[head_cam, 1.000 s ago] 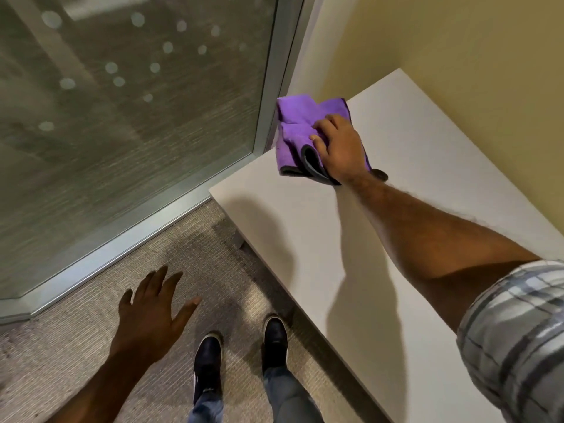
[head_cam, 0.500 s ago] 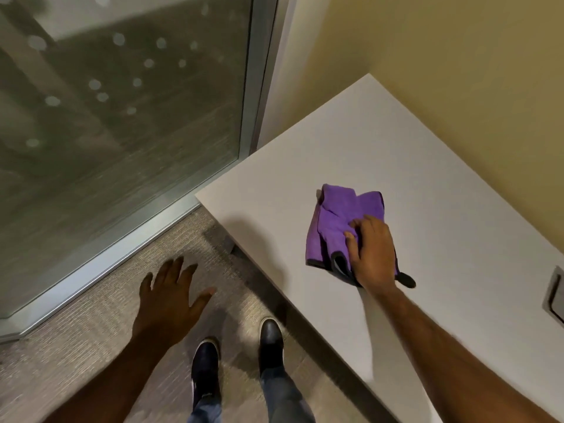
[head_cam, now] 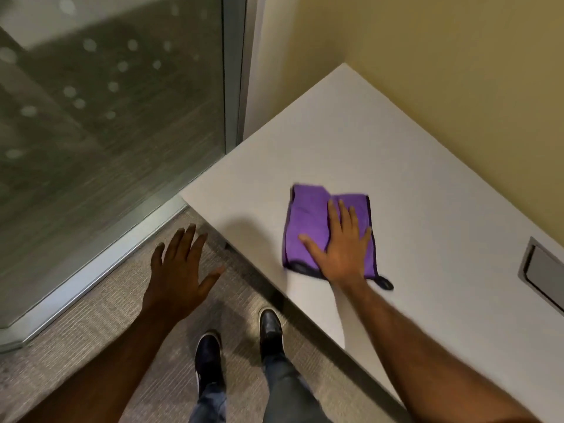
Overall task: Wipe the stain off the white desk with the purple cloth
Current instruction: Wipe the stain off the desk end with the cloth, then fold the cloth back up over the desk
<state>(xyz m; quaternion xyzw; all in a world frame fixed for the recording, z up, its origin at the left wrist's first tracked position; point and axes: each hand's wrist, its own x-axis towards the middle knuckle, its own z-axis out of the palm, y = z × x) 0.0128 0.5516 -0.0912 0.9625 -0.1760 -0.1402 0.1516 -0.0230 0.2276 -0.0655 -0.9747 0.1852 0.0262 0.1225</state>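
Purple cloth [head_cam: 308, 221] (unlabelled) under flat right hand [head_cam: 343, 248].

The purple cloth [head_cam: 308, 221] looks soft and fuzzy. The white worktop [head_cam: 366, 141] is smooth and matt. The floor carpet [head_cam: 91, 325] looks rough, the shoes [head_cam: 270, 329] shiny.
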